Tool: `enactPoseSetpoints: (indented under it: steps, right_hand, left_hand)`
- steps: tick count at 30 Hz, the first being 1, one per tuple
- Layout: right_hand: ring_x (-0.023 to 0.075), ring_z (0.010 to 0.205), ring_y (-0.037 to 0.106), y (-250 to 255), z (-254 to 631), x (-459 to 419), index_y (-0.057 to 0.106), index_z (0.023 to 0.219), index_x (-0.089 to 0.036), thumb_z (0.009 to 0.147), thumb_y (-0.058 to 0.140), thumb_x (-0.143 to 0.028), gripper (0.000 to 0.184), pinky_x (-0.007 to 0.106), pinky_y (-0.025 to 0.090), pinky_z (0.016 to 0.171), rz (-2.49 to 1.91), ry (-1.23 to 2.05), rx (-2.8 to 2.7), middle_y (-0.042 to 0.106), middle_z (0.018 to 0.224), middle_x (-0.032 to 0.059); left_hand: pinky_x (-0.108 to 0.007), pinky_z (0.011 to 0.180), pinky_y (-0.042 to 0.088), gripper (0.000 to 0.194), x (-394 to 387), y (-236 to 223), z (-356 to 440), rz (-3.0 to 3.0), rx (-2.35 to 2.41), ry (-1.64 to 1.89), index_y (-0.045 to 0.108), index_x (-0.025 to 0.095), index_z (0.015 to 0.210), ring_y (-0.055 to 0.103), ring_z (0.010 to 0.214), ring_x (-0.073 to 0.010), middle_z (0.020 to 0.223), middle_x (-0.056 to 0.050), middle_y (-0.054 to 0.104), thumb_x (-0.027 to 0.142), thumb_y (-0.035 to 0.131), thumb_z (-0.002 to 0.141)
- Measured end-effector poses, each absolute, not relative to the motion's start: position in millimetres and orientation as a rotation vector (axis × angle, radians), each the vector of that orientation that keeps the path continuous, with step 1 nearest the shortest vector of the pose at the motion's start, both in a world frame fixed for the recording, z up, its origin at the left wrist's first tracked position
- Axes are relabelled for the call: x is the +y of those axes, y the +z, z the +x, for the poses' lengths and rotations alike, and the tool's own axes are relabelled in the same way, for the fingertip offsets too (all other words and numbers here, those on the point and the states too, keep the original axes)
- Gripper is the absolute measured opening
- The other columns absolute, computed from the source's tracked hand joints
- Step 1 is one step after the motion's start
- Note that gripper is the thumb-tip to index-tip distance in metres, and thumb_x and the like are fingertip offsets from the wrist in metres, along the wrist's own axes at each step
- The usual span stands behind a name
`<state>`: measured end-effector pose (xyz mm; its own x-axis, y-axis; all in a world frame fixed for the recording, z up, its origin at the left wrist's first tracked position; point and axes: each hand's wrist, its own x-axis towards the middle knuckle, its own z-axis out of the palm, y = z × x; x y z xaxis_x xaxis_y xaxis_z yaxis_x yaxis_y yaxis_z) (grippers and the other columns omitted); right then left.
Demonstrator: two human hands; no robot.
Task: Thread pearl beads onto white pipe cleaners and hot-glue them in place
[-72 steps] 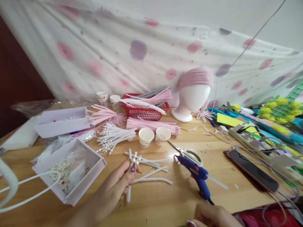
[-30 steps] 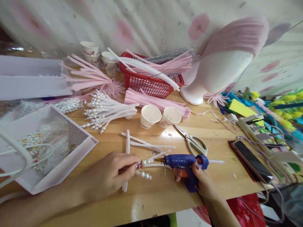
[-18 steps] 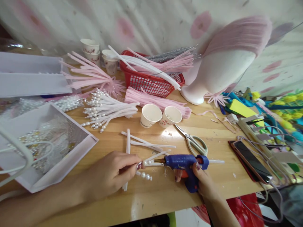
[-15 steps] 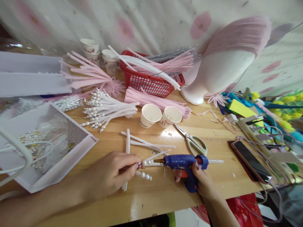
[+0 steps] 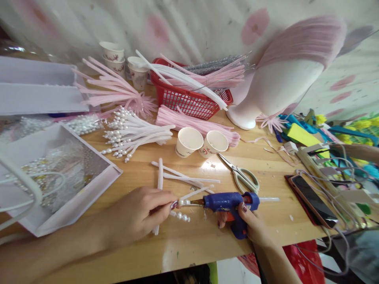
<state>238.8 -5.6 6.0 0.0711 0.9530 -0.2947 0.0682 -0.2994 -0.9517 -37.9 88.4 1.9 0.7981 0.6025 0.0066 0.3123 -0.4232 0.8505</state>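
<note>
My left hand [image 5: 152, 211] is closed in a pinch on a short string of white pearl beads [image 5: 185, 202]. More pearls [image 5: 180, 216] stick out just below its fingers. My right hand [image 5: 248, 219] grips a blue glue gun [image 5: 223, 202] by its handle, with a clear glue stick [image 5: 269, 199] protruding from the back. The brass nozzle [image 5: 197, 202] points left and reaches the pinched pearls; whether it touches them I cannot tell. White fuzzy stems [image 5: 189, 178] lie on the wooden table just beyond, and another upright stem [image 5: 160, 173] runs under my left hand.
Scissors [image 5: 244, 177] and two paper cups [image 5: 189, 144] stand beyond the glue gun. Behind are pearl-tipped white stems [image 5: 142, 130], a red basket [image 5: 189, 100] and a white mannequin head [image 5: 284, 86]. A bead box [image 5: 100, 189] sits left, a phone [image 5: 314, 201] right. Another person's arm [image 5: 358, 152] shows at right.
The glue gun has shifted slightly left, bringing its nozzle to the pearls. My left hand stays nearly still. Another person's arm has come in at the right edge.
</note>
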Motion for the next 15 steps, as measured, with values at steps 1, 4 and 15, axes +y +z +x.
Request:
enactPoseSetpoints:
  steps: [1,4,15]
  right_hand:
    - [0.0304,0.072,0.069,5.5,239.5,-5.8,0.078,0.059,-0.023,0.077,0.066,-0.077,0.059,0.036,0.051,0.069,-1.521,1.347,-1.065,0.066,0.052,0.0079]
    - [0.0305,0.07,0.069,4.9,241.1,-6.1,0.079,0.059,-0.022,0.077,0.069,-0.075,0.056,0.037,0.052,0.071,-1.535,1.358,-1.064,0.067,0.052,0.008]
    - [0.0254,0.061,0.066,-0.7,252.9,-7.7,0.079,0.064,-0.02,0.08,0.066,-0.075,0.059,0.036,0.051,0.068,-1.516,1.406,-1.151,0.074,0.063,0.0102]
  left_hand:
    - [-0.024,0.064,0.041,0.03,88.3,2.6,-37.8,2.045,0.673,0.385,0.07,0.022,0.09,0.059,0.065,-0.0154,0.072,0.0,0.067,0.026,0.042,0.099]
    - [-0.025,0.064,0.041,0.028,87.8,4.5,-37.8,2.062,0.672,0.381,0.069,0.022,0.089,0.059,0.066,-0.0157,0.073,0.0,0.067,0.025,0.043,0.099]
    - [-0.025,0.062,0.04,0.03,86.4,-6.1,-38.9,2.108,0.641,0.413,0.067,0.021,0.09,0.059,0.065,-0.0153,0.073,0.0,0.066,0.024,0.038,0.1]
